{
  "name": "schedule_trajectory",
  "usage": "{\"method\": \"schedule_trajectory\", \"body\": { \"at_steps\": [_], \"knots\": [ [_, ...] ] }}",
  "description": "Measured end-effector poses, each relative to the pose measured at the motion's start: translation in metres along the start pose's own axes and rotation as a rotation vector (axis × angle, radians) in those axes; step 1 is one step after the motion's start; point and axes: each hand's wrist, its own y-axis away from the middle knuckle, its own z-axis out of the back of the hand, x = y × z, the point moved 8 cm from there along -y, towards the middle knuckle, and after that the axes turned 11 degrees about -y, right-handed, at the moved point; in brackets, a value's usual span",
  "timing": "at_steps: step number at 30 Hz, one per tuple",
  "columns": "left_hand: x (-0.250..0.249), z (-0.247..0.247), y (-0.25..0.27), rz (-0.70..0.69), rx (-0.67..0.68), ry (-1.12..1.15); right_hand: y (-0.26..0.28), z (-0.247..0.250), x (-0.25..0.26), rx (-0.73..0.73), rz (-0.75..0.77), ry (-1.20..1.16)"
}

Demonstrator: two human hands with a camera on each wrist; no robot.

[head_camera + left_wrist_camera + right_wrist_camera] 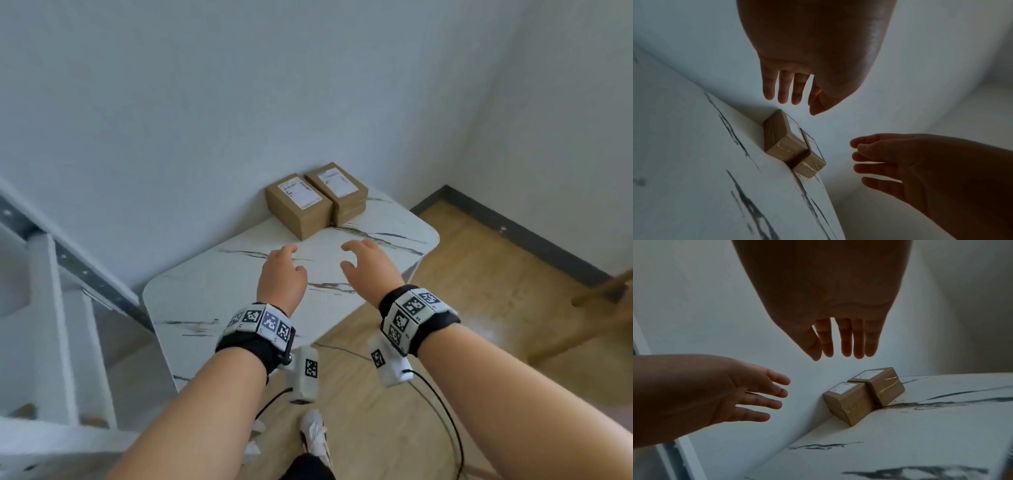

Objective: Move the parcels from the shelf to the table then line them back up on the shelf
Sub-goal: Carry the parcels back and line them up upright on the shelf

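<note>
Two brown cardboard parcels with white labels sit side by side at the far end of the white marble-look table point(239, 301), against the wall: the left parcel point(297, 205) and the right parcel point(337, 192). They also show in the left wrist view as the left parcel point(784, 139) and right parcel point(812, 164), and in the right wrist view as the left parcel point(849, 402) and right parcel point(882, 384). My left hand point(282, 270) and right hand point(364, 265) hover above the table, short of the parcels, fingers straight and spread, holding nothing.
A white metal shelf frame point(51, 308) stands at the left, beside the table. Wooden floor point(479, 274) lies to the right, with a wooden leg point(603, 287) at the right edge. Cables point(442, 411) hang below my wrists.
</note>
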Motion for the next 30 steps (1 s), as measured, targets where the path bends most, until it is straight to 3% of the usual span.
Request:
{"method": "schedule_trajectory", "body": {
  "at_steps": [11, 16, 20, 27, 30],
  "knots": [
    [0.02, -0.022, -0.136, 0.129, 0.054, -0.036, -0.174, -0.02, -0.006, 0.103, -0.018, 0.006],
    [0.024, -0.027, -0.177, 0.136, 0.056, -0.115, -0.239, -0.036, -0.005, 0.231, 0.013, 0.081],
    [0.035, -0.032, -0.198, 0.245, 0.013, -0.102, -0.293, -0.057, -0.012, 0.29, -0.013, 0.052],
    [0.049, -0.06, -0.206, 0.476, -0.007, 0.019, -0.334, -0.09, -0.03, 0.417, 0.063, 0.131],
    [0.054, -0.069, -0.203, 0.563, -0.028, 0.081, -0.327, -0.096, -0.033, 0.414, 0.184, 0.165]
  ]
}}
